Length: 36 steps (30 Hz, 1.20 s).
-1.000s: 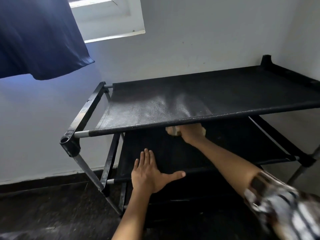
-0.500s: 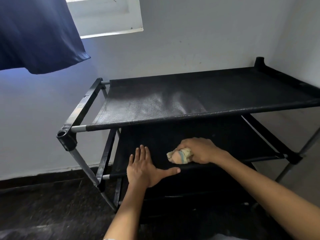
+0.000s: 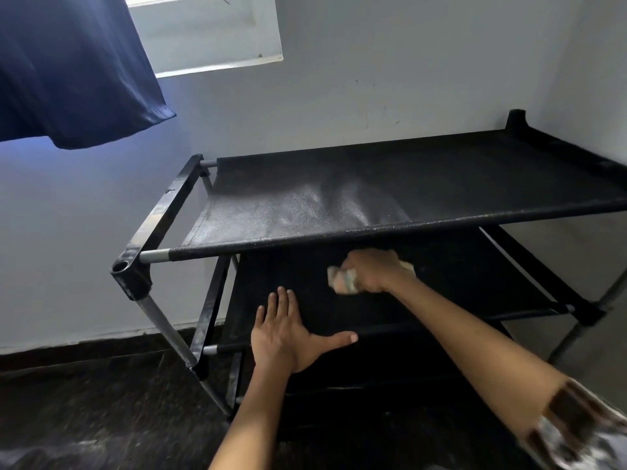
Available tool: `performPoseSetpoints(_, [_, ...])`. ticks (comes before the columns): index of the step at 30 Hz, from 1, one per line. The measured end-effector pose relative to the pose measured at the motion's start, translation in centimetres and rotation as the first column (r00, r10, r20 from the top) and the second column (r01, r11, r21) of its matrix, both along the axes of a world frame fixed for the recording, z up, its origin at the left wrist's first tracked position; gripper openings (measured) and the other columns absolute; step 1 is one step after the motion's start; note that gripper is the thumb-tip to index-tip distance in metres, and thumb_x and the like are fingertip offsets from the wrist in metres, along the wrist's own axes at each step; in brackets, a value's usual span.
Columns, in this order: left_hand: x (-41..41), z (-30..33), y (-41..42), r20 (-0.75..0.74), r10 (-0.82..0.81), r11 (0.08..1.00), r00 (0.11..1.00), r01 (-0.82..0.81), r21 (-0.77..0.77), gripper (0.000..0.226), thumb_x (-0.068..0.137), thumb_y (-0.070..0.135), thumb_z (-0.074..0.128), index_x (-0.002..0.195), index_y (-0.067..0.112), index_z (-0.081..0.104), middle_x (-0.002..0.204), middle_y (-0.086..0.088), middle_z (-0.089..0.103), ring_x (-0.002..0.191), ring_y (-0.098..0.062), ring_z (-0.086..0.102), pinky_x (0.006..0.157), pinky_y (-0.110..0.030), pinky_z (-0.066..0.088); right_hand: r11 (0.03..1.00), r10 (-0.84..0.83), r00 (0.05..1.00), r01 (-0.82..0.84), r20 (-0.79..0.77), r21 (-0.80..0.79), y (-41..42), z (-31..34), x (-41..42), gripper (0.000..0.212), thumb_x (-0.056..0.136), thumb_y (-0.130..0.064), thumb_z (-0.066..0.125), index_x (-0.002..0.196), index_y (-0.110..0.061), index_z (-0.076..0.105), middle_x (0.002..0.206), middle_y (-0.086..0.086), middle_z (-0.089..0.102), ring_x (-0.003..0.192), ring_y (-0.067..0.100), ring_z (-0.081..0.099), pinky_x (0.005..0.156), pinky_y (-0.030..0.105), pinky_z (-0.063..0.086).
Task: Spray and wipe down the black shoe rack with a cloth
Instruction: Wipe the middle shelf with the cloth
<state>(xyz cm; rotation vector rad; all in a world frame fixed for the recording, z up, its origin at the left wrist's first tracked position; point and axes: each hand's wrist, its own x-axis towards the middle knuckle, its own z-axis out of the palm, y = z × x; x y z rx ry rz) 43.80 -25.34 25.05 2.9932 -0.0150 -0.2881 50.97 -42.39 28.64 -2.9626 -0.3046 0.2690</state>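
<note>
Right hand (image 3: 375,271) grips a wadded cloth (image 3: 342,281) on the shoe rack (image 3: 159,218)'s middle shelf (image 3: 291,276); flat, open left hand (image 3: 288,335) at 7 o'clock should brace it for firm, overlapping strokes.

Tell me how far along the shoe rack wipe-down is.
Top shelf shows a pale sheen, so it looks sprayed, perhaps wiped. In hand: the right hand grips the cloth on the middle shelf while the left hand rests flat on its front edge. Left: the rest of this shelf, anything below, and the frame.

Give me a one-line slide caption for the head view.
Right hand wipes the shoe rack's middle shelf with a bunched cloth; left hand rests flat there.
</note>
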Motion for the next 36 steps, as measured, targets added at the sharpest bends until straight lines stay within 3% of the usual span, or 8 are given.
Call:
performPoseSetpoints(2, [0.0, 0.0, 0.0, 0.006, -0.001, 1.0, 1.0, 0.002, -0.001, 0.148, 0.038, 0.102, 0.025, 0.15, 0.011, -0.005, 0.159, -0.003, -0.009, 0.146, -0.015, -0.008, 0.119, -0.035, -0.001, 0.991, 0.135, 0.974, -0.134, -0.182, 0.018, -1.2, 0.1, -2.0, 0.033, 0.082, -0.021, 0.064, 0.112, -0.036, 0.064, 0.101, -0.008, 0.063, 0.097, 0.016, 0.059, 0.071, 0.026, 0.041])
performPoseSetpoints(4, [-0.1, -0.1, 0.0, 0.013, -0.002, 1.0, 1.0, 0.002, 0.0, 0.148, 0.037, 0.102, 0.025, 0.15, 0.011, -0.005, 0.159, -0.003, -0.009, 0.146, -0.015, -0.008, 0.119, -0.035, -0.001, 0.985, 0.174, 0.962, -0.172, -0.211, 0.024, -2.0, -0.2, -3.9, 0.04, 0.083, -0.02, 0.066, 0.118, -0.037, 0.06, 0.11, -0.009, 0.059, 0.103, 0.015, 0.055, 0.082, 0.034, 0.046])
performPoseSetpoints(11, [0.0, -0.1, 0.0, 0.008, 0.002, 1.0, 1.0, -0.002, 0.001, 0.146, 0.04, 0.102, 0.025, 0.15, 0.01, -0.005, 0.159, -0.004, -0.009, 0.146, -0.015, -0.008, 0.119, -0.036, 0.0, 0.997, 0.017, 0.998, -0.022, 0.064, 0.071, -0.8, -2.3, -0.9, 0.032, 0.088, -0.024, 0.058, 0.117, -0.039, 0.059, 0.116, -0.008, 0.055, 0.11, 0.021, 0.052, 0.091, 0.048, 0.036])
performPoseSetpoints(15, [0.0, -0.2, 0.1, 0.028, -0.001, 1.0, 1.0, 0.001, -0.001, 0.146, 0.04, 0.102, 0.025, 0.15, 0.01, -0.005, 0.159, -0.003, -0.009, 0.146, -0.015, -0.008, 0.119, -0.035, -0.001, 0.902, -0.316, 0.935, 0.244, 0.16, 0.355, 0.5, -2.4, 3.6, 0.034, 0.093, -0.035, 0.05, 0.124, -0.023, 0.056, 0.127, 0.001, 0.055, 0.119, 0.026, 0.049, 0.099, 0.041, 0.036])
performPoseSetpoints(17, [0.0, -0.3, 0.2, 0.036, -0.001, 1.0, 0.999, 0.001, -0.002, 0.146, 0.04, 0.102, 0.025, 0.15, 0.011, -0.004, 0.159, -0.003, -0.008, 0.146, -0.015, -0.008, 0.119, -0.035, -0.001, 0.898, -0.42, 0.88, 0.367, 0.224, 0.244, 1.6, -1.9, 4.3, 0.031, 0.094, -0.034, 0.048, 0.119, -0.017, 0.056, 0.124, 0.004, 0.055, 0.12, 0.027, 0.049, 0.098, 0.039, 0.037])
performPoseSetpoints(20, [0.1, -0.3, 0.1, 0.037, 0.002, 1.0, 0.999, -0.002, 0.002, 0.146, 0.04, 0.102, 0.026, 0.15, 0.011, -0.003, 0.159, -0.003, -0.007, 0.146, -0.015, -0.006, 0.119, -0.035, -0.001, 0.985, -0.169, 0.966, 0.172, 0.196, 0.003, 1.8, -1.9, 2.8, 0.026, 0.093, -0.02, 0.05, 0.117, -0.022, 0.059, 0.119, 0.002, 0.059, 0.116, 0.027, 0.052, 0.098, 0.048, 0.036])
performPoseSetpoints(26, [0.1, -0.3, -0.1, 0.036, 0.011, 1.0, 0.999, -0.011, -0.007, 0.149, 0.036, 0.103, 0.028, 0.15, 0.012, -0.003, 0.159, -0.002, -0.007, 0.146, -0.015, -0.006, 0.119, -0.035, 0.0, 0.958, 0.283, 0.931, -0.267, -0.231, 0.101, -2.2, 0.1, -3.7, 0.045, 0.084, -0.011, 0.064, 0.125, -0.029, 0.059, 0.119, -0.002, 0.056, 0.109, 0.018, 0.054, 0.092, 0.037, 0.045])
performPoseSetpoints(36, [-1.8, 1.3, -0.6, 0.004, 0.082, 0.989, 0.997, -0.081, -0.126, 0.136, 0.051, 0.094, 0.042, 0.151, 0.011, 0.001, 0.159, -0.003, -0.001, 0.146, -0.017, -0.005, 0.118, -0.041, -0.006, 0.992, -0.098, 0.989, 0.087, 0.115, 0.094, 0.3, -1.7, -3.3, 0.058, 0.082, -0.003, 0.061, 0.128, -0.037, 0.051, 0.128, -0.007, 0.046, 0.119, 0.026, 0.045, 0.096, 0.055, 0.036])
